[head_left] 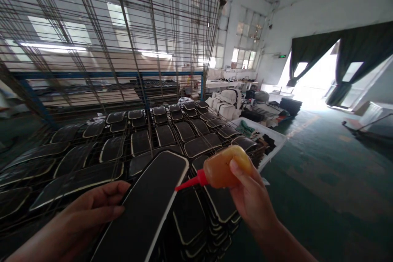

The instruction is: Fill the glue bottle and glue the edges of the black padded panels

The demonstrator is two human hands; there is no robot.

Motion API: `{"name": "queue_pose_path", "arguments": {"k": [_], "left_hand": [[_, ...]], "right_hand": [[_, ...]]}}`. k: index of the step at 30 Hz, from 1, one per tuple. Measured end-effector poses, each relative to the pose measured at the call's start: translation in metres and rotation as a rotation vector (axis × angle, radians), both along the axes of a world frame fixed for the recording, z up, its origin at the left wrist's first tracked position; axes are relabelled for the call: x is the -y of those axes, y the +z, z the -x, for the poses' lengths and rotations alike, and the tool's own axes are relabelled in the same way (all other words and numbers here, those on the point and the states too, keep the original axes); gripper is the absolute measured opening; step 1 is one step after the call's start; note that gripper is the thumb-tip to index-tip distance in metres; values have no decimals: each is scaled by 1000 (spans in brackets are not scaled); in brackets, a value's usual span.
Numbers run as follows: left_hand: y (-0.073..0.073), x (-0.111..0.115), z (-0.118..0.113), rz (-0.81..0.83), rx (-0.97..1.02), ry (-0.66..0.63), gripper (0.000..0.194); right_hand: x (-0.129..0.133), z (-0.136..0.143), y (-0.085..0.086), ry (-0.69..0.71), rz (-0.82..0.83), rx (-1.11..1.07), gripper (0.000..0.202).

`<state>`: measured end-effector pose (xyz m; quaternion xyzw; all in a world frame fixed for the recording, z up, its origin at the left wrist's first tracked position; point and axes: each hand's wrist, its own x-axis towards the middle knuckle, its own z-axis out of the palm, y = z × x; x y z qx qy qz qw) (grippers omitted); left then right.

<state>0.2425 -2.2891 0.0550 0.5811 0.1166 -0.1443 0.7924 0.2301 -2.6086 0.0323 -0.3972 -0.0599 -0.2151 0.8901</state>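
Observation:
A long black panel point(144, 204) with rounded corners and a pale line along its edge lies tilted at the lower centre. My left hand point(95, 208) grips its left edge, thumb on top and the other fingers partly hidden. In my right hand point(251, 194) is a squeeze bottle point(225, 168) of amber liquid, held on its side. The bottle's red nozzle point(190, 182) points left, its tip at the panel's right edge on the pale line.
Rows of similar black panels point(201, 145) rest on wire racks beneath and beyond my hands. Raised wire racks point(132, 20) on a blue frame point(116, 74) stand behind them. A white bin point(278, 143) with cloth stands to the right, near white bundles point(225, 104).

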Motion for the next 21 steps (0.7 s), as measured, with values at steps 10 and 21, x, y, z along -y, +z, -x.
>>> {"name": "queue_pose_path", "arguments": {"k": [10, 21], "left_hand": [[15, 13, 3, -94, 76, -203, 34], [18, 17, 7, -14, 83, -112, 28]], "right_hand": [[-11, 15, -9, 47, 141, 37, 46], [-18, 38, -13, 216, 233, 91, 55]]}}
